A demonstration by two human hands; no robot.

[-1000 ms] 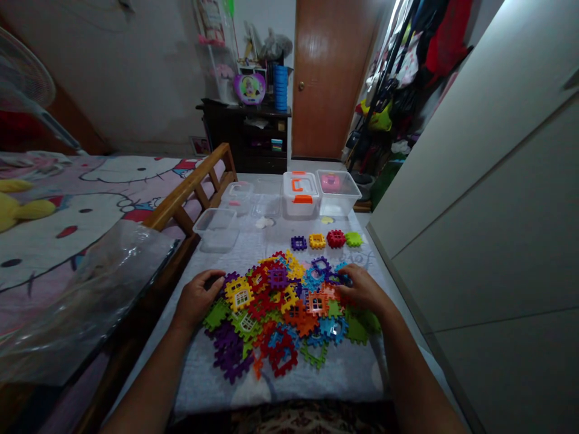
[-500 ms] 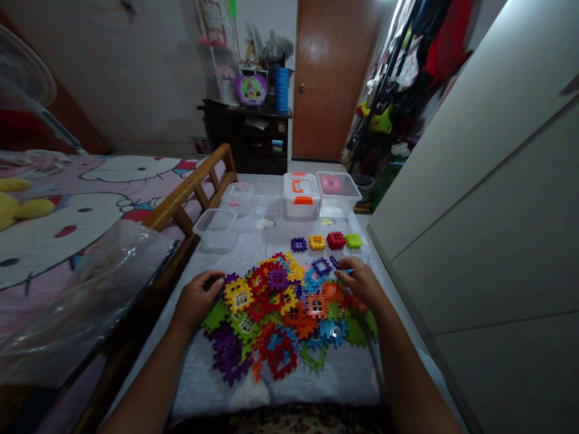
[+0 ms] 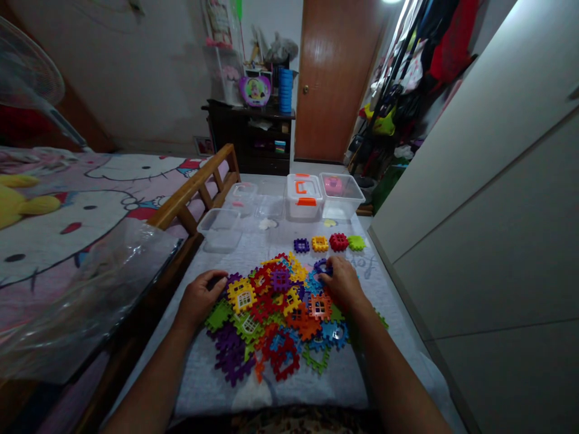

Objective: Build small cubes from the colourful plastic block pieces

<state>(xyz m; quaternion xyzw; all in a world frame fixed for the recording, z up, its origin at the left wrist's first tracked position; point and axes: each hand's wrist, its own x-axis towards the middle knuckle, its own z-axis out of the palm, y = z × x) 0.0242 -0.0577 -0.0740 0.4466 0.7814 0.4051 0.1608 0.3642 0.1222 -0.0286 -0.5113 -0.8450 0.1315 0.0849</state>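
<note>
A heap of coloured interlocking plastic tiles point(image 3: 275, 313) lies on a grey cloth point(image 3: 316, 380) before me. My left hand point(image 3: 199, 296) rests at the heap's left edge, fingers curled against a purple and a yellow tile. My right hand point(image 3: 341, 283) sits on the heap's far right side, its fingertips pinched on a purple tile point(image 3: 322, 267). Beyond the heap four single tiles stand in a row: purple point(image 3: 301, 245), yellow point(image 3: 319, 243), red point(image 3: 338, 242) and green point(image 3: 356, 243).
Clear plastic boxes point(image 3: 220, 229) and an orange-handled case point(image 3: 303, 194) stand at the cloth's far end. A wooden bed rail point(image 3: 199, 184) and a bed run along the left, with a plastic bag point(image 3: 81, 301) on it. A white cabinet point(image 3: 488, 199) closes the right side.
My right hand has moved left and away from me, from the heap's right edge to a purple tile at the far side. The left hand has stayed put.
</note>
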